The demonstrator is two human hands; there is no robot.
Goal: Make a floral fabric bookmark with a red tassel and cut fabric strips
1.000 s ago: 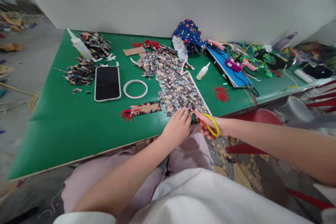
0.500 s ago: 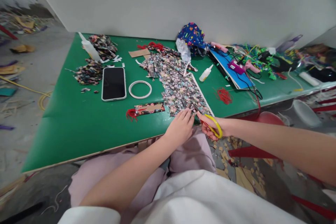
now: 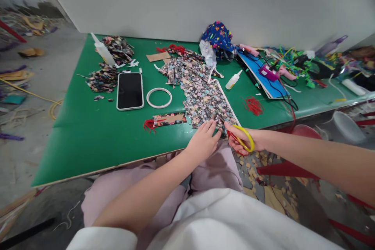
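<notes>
My left hand (image 3: 203,140) rests palm down at the near edge of a floral fabric piece (image 3: 205,97). Its fingers are stretched out and slightly apart, fingertips touching the cloth. In my right hand (image 3: 238,142) is a pair of scissors (image 3: 250,138) with yellow and red handles. The blades point toward the fabric just beyond my left fingertips; they are small and hard to make out against the pattern. Left of the cloth lies a floral strip (image 3: 175,118) with a tan piece on it and a red thread tassel (image 3: 150,125).
The green table (image 3: 96,140) also holds a phone (image 3: 130,90), a white tape ring (image 3: 159,98), glue bottles (image 3: 233,80) (image 3: 104,50), fabric scraps (image 3: 102,78), red threads (image 3: 254,106) and a blue folder (image 3: 271,82) with cables. A red stool (image 3: 306,133) stands at the right.
The whole view has shifted slightly, so things sit a little farther right. Both hands remain at the fabric's near edge, and the scissors are still in my right hand.
</notes>
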